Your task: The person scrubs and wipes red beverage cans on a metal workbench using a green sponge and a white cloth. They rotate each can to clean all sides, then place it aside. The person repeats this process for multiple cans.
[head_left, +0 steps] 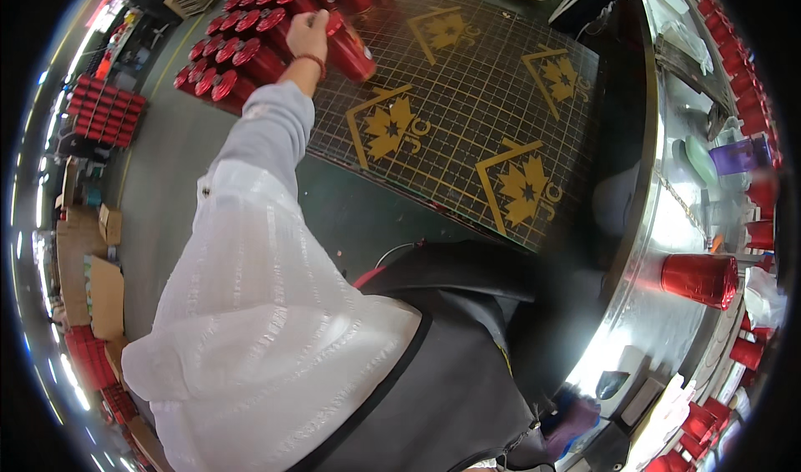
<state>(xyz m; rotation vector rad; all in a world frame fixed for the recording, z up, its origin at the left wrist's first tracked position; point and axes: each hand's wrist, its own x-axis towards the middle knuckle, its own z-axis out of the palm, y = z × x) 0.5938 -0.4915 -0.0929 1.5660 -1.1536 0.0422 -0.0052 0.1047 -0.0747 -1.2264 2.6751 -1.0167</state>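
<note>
My left hand [309, 36] reaches to the far left of a dark board with a gold grid. Its fingers are closed at the top end of a red canister [350, 53], which tilts over the board's edge area. I cannot tell whether its base touches the board. Close beside the hand stand rows of similar red canisters [259, 59] with shiny lids, packed together. A red band circles my left wrist, below a rolled grey cuff. My right hand does not show.
The gridded board [467, 96] bears gold leaf emblems. Along the right runs a metal workbench [630, 305] with a single red canister [699, 280] lying on it and a purple container [741, 155]. Cardboard boxes [104, 297] and stacked red goods [104, 109] stand at left. Someone's striped sleeve [584, 0] appears at the top.
</note>
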